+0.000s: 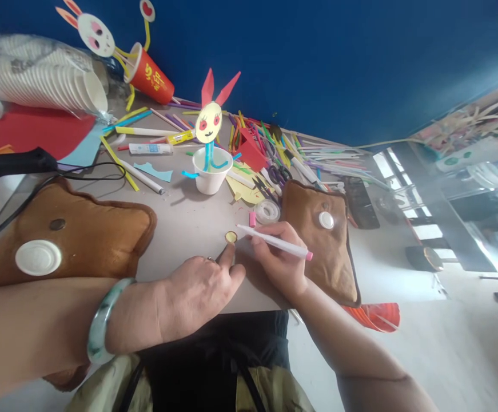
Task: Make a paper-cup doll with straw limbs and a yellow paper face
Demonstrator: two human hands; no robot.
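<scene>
My right hand (281,257) grips a white marker pen (281,243) with a pink end, its tip pointing left above the table. A small round yellow paper disc (231,236) with a dark edge lies just left of the tip. The index finger of my left hand (201,289) presses on the disc's near edge, the other fingers curled in. Beyond the pen tip lies a small pink cap (253,218), beside a roll of clear tape (268,211). Farther back, a white paper cup (212,177) holds a yellow rabbit face (208,122) with red ears and blue arms.
Brown cushions (103,229) (313,252) flank my hands. Behind are scattered coloured sticks (334,153), scissors (279,175), a glue stick (151,149) and a red cup (151,77) with another rabbit. Stacked cups (47,80) and a black-handled tool (12,163) with a cord are left.
</scene>
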